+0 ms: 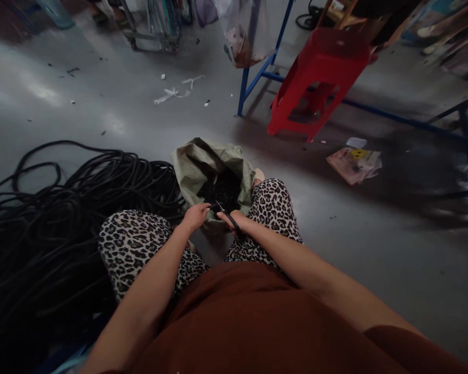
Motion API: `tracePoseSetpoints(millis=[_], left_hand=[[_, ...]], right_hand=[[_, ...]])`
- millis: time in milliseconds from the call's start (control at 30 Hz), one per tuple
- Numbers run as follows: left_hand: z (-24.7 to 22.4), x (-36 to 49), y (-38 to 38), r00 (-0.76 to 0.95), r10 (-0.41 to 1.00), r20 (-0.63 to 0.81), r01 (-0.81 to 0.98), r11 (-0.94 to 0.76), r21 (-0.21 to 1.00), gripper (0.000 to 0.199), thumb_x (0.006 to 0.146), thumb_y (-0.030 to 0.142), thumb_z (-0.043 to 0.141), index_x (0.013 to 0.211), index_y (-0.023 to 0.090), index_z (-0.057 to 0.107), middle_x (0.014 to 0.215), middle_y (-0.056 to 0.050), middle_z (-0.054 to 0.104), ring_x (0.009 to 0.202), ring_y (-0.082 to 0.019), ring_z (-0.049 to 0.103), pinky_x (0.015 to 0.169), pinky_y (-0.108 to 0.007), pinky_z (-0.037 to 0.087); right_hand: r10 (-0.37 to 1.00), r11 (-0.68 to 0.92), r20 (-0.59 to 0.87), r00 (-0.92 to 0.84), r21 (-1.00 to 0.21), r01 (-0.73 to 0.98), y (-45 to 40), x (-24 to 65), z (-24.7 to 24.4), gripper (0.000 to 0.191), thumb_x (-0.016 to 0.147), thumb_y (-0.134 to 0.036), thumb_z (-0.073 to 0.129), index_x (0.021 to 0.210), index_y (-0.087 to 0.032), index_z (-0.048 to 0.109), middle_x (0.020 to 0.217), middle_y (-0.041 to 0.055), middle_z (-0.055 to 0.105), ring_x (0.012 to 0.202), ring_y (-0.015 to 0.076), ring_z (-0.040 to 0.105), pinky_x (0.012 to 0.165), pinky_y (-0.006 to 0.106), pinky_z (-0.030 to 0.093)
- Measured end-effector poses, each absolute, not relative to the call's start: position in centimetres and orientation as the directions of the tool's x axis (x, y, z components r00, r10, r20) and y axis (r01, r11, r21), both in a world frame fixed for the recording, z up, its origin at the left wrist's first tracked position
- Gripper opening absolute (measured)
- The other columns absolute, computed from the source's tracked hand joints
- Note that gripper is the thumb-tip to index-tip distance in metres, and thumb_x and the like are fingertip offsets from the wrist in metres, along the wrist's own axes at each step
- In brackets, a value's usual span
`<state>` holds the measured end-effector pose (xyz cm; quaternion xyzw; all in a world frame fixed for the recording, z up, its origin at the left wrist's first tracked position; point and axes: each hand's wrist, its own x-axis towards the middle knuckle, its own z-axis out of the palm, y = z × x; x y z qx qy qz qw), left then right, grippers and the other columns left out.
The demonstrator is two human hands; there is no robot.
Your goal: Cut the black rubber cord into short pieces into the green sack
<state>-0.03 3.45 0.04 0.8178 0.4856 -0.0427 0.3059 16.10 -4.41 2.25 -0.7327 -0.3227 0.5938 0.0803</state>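
My right hand is closed around a pair of scissors with black handles, its blades pointing towards my left hand. My left hand is pinched on the end of a thin black cord, close to the scissors' blades. Both hands are over the near rim of a green woven sack, which stands open between my knees. Inside the sack lie many small black pieces. A large tangled heap of black cord spreads over the floor to the left, beside the sack.
A red plastic stool stands at the upper right by a blue metal frame. A clear bag hangs from that frame. White scraps and a printed plastic packet lie on the grey floor. A wheeled cart is at the back.
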Motion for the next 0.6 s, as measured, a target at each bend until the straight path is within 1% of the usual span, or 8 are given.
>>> tracePoseSetpoints(millis=[133, 267, 433, 600], left_hand=[[-0.28, -0.1, 3.5, 0.539, 0.755, -0.374, 0.812, -0.347, 0.47, 0.034, 0.084, 0.026, 0.043, 0.112, 0.02, 0.062, 0.11, -0.007, 0.064, 0.103, -0.02, 0.058, 0.091, -0.029, 0.042], [-0.61, -0.24, 3.61, 0.542, 0.74, -0.398, 0.809, -0.331, 0.485, 0.033, 0.084, 0.026, 0.044, 0.11, 0.021, 0.063, 0.11, -0.007, 0.064, 0.102, -0.019, 0.058, 0.09, -0.028, 0.043], [-0.64, -0.34, 3.74, 0.552, 0.717, -0.425, 0.816, -0.36, 0.453, 0.033, 0.084, 0.026, 0.043, 0.11, 0.023, 0.063, 0.107, -0.005, 0.066, 0.099, -0.018, 0.059, 0.087, -0.026, 0.044], [-0.46, -0.35, 3.85, 0.53, 0.735, -0.424, 0.831, -0.349, 0.433, 0.033, 0.084, 0.027, 0.042, 0.111, 0.022, 0.062, 0.108, -0.005, 0.065, 0.1, -0.019, 0.059, 0.087, -0.026, 0.044]], right_hand=[[0.57, -0.771, -0.815, 0.098, -0.491, 0.404, -4.43, 16.07, 2.52, 0.056, 0.075, -0.065, 0.051, 0.064, -0.011, 0.061, 0.037, 0.0019, 0.048, 0.028, 0.0145, 0.047, 0.031, 0.023, 0.038], [0.571, -0.761, -0.816, 0.089, -0.487, 0.429, -4.44, 16.04, 2.6, 0.054, 0.073, -0.065, 0.053, 0.065, -0.012, 0.061, 0.037, 0.0018, 0.048, 0.028, 0.015, 0.048, 0.031, 0.023, 0.039], [0.569, -0.757, -0.816, 0.101, -0.472, 0.451, -4.43, 15.98, 2.68, 0.053, 0.071, -0.065, 0.056, 0.062, -0.013, 0.059, 0.036, 0.0014, 0.047, 0.028, 0.0149, 0.048, 0.031, 0.022, 0.039], [0.577, -0.754, -0.81, 0.106, -0.478, 0.45, -4.38, 16.18, 2.54, 0.053, 0.07, -0.064, 0.057, 0.061, -0.011, 0.06, 0.038, 0.0029, 0.049, 0.03, 0.0148, 0.049, 0.031, 0.022, 0.039]])
